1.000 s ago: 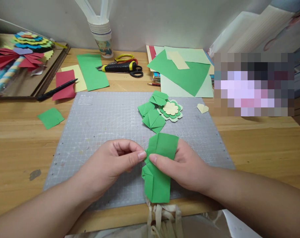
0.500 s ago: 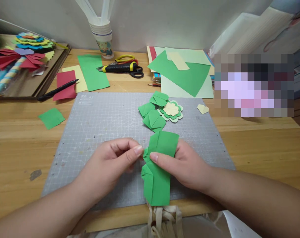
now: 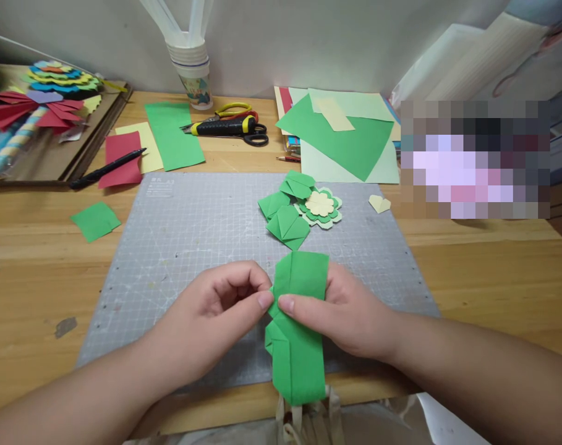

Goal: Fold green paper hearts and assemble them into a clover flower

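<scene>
Head view only. Found left hand (image 3: 216, 309) and right hand (image 3: 345, 312) close together, thumb tips almost meeting, both pinched on a strip (image 3: 299, 352) of folded green paper. Noted left thumb and forefinger nipping the strip's left edge at a small fold. Noted right thumb pressed on the strip's face, right fingers behind it. Located strip over the near edge of a grey mat (image 3: 192, 228), lengthwise away from the body, lower end reaching past that edge over the table (image 3: 485, 272). Cannot tell whether resting on the mat or lifted clear.

Recorded on the mat, beyond the hands: green hearts (image 3: 287, 225) overlapping, touching a layered clover (image 3: 320, 207); a yellow heart (image 3: 379, 203) just right of it, apart.

Logged along the back of the table: scissors (image 3: 234, 127), cups (image 3: 192, 74) stacked, a green sheet (image 3: 340, 139) lying on paler sheets.

Logged left of the mat: a green scrap (image 3: 95, 220), a pen (image 3: 105, 167) lying across red paper (image 3: 120, 157), a tray (image 3: 53, 154) holding coloured paper pieces.
</scene>
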{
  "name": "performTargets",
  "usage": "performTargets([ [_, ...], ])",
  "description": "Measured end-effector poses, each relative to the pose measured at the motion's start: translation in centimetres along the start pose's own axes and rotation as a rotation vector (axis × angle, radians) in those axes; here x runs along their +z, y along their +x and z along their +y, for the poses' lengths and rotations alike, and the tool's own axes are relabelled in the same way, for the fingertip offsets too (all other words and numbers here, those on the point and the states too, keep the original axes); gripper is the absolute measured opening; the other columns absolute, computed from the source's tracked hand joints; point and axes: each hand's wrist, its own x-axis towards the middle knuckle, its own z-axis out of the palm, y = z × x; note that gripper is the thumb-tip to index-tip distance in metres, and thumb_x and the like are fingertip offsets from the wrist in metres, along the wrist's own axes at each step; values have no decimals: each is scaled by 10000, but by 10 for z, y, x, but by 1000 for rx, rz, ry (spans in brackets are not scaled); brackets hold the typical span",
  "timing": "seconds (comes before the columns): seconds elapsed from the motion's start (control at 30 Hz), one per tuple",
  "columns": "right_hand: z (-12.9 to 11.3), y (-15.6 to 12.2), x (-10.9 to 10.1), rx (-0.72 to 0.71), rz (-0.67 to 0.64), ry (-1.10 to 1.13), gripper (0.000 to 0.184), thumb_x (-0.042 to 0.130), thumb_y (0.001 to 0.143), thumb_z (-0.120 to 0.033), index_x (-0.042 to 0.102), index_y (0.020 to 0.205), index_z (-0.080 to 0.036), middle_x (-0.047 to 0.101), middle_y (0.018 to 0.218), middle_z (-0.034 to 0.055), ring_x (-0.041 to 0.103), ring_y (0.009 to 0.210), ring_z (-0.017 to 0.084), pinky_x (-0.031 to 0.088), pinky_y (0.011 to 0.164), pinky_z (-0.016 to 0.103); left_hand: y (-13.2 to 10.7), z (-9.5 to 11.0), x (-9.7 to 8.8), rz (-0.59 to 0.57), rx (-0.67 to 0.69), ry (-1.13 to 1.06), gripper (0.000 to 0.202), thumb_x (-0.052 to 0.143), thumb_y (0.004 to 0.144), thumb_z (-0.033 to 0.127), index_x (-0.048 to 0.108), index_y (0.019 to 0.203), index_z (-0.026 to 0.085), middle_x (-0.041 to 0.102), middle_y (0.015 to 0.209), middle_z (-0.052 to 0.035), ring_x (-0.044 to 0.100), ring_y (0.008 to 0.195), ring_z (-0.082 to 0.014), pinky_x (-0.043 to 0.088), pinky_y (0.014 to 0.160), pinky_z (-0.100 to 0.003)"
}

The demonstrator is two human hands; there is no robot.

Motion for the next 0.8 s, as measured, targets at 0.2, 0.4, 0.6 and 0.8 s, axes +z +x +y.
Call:
performTargets([
  [0.2, -3, -3, 0, 83, 37, -101, 176, 597, 801, -238, 473, 686, -190, 462, 640, -46, 449, 589, 85, 397, 536, 198, -1, 1, 0, -2, -8, -11, 219, 633, 842, 311, 526, 697, 187, 463, 624, 51, 384, 579, -91, 332, 533, -205],
  [0.4, -2, -2, 1, 159, 42, -21, 217, 596, 828, -316, 473, 703, -189, 504, 651, -32, 469, 566, 84, 421, 508, 196, -5, -1, -3, 20, 69, 141, 223, 574, 880, 271, 533, 678, 185, 482, 652, 36, 413, 634, -106, 348, 584, -222],
  [0.6, -1, -2, 1, 129, 24, -6, 149, 593, 822, -250, 496, 726, -190, 476, 634, -49, 441, 544, 70, 405, 488, 179, -3, -1, 1, -38, 23, 67, 192, 563, 880, 295, 498, 729, 196, 462, 671, 43, 406, 632, -107, 357, 580, -220],
  [0.8, -1, -3, 1, 186, 6, 0, 213, 606, 822, -270, 466, 680, -195, 478, 622, -47, 458, 537, 76, 416, 486, 188, -5, 1, -1, -11, 80, 196, 250, 536, 904, 319, 495, 690, 195, 459, 657, 36, 402, 631, -116, 356, 581, -235],
])
